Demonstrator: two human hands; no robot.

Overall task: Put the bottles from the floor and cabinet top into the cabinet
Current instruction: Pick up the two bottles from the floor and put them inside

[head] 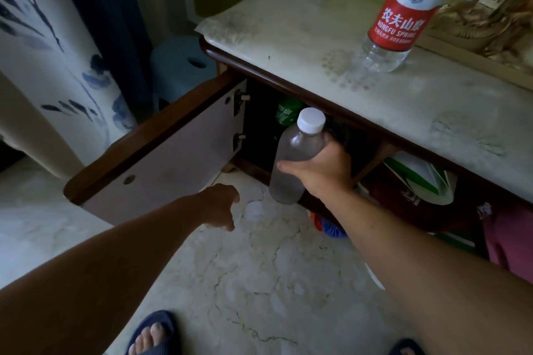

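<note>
Bottles are the business at this low cabinet (288, 69), whose pale mottled top runs from its near left corner away to the right. The right hand (320, 170) is wrapped around a clear, label-less bottle with a white cap (297, 150), holding it upright and slightly tilted just in front of the dark open compartment, above the floor (259, 282). The left hand (220, 204) hangs loose and holds nothing, fingers curled downward, near the lower edge of the open door (161, 153), which swings out to the left and stands beside the way into the compartment. Inside, toward the back, a green bottle (287, 111) shows dimly, partly hidden behind the white cap. On the cabinet top, toward its right back area, a water bottle with a red and white label (403, 14) stands upright, and a golden ornament (484, 23) sits just beside it at the right edge. Under the top, to the right of the open compartment, a green and white carton (418, 179) leans in another opening. On the floor by the cabinet's base lies something red and blue (328, 226), half covered by the right forearm. Blue slippers (155, 334) show at the bottom.
</note>
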